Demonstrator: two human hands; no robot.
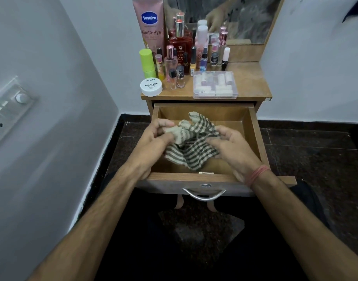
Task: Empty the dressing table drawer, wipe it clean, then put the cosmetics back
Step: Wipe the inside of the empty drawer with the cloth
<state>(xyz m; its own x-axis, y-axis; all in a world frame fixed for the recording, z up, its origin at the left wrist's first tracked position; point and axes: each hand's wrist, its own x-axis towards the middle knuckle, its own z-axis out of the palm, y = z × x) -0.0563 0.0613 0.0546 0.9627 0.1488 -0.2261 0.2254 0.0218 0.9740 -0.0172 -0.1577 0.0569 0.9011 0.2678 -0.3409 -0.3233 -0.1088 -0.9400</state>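
Note:
The wooden drawer [253,126] is pulled out wide, and no cosmetics show inside it. Over its middle hangs a crumpled green-and-cream striped cloth [192,151]. My left hand [155,136] pinches the cloth's left part between thumb and fingers. My right hand [228,145] grips its right side with curled fingers. On the dressing table top [249,80] stand the cosmetics: a tall pink Vaseline tube [149,23], a red perfume bottle [179,43], a green bottle [147,63], a white nail polish remover tub [151,87] and several small bottles.
A clear plastic box of lipsticks [215,85] lies at the front of the top. A mirror [234,15] stands behind the bottles. The drawer's metal handle [204,195] faces me. A wall with a switch panel [10,110] is close on the left; dark floor lies around.

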